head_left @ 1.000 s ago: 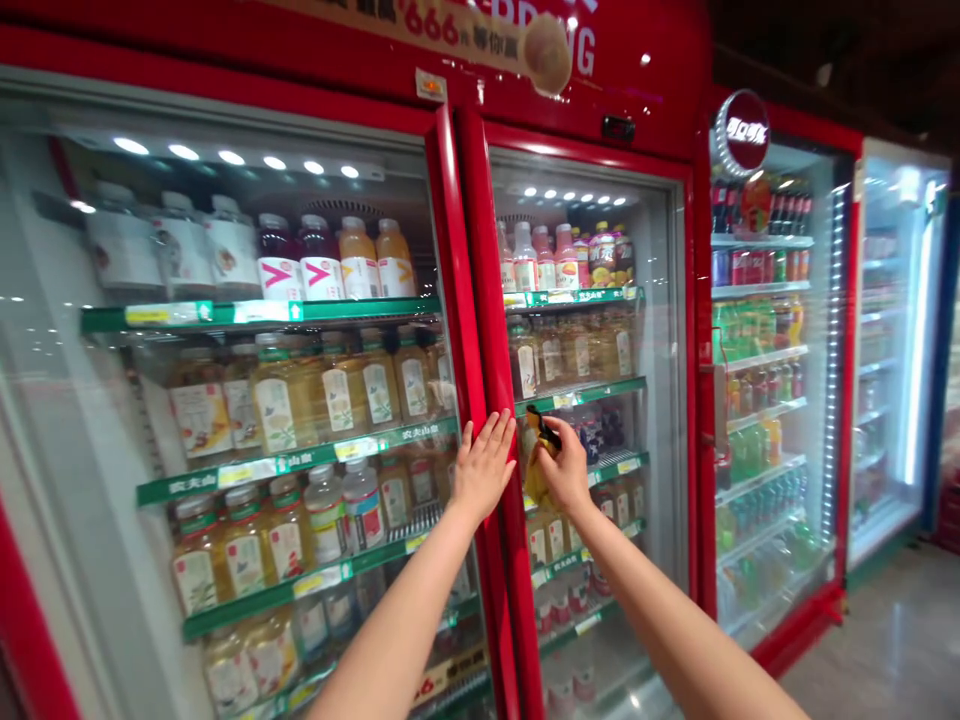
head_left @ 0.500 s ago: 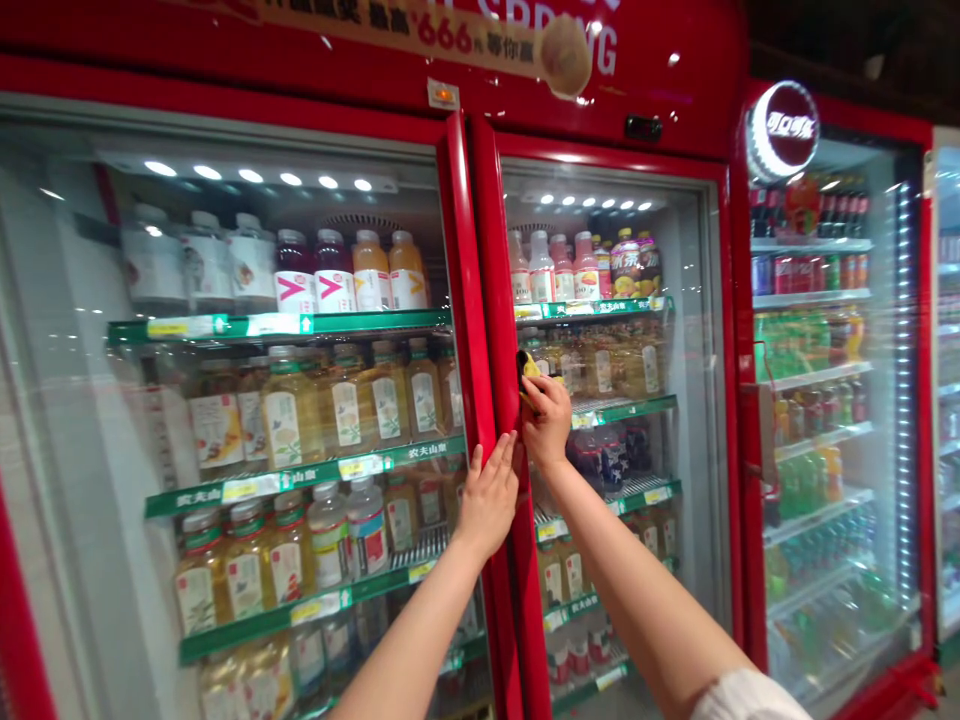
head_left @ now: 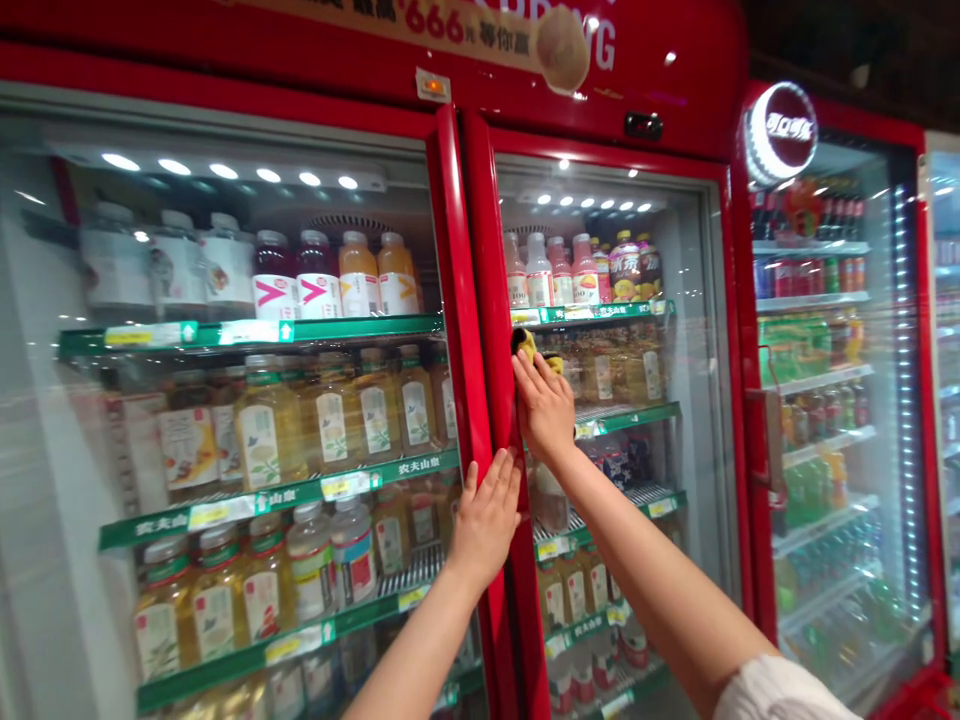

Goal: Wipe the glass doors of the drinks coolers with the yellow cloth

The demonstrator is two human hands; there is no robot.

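Left hand (head_left: 486, 515): flat on red door frame (head_left: 491, 300), likely bracing | right hand (head_left: 546, 405): flattened, pressing yellow-black cloth (head_left: 527, 343) to door glass (head_left: 697, 300)

Left hand (head_left: 486, 520): flat, outstretched, palm turned away. Right hand (head_left: 546, 405): higher, slightly right, palm likewise away. Two forearms (head_left: 637, 565): bare, converging far.
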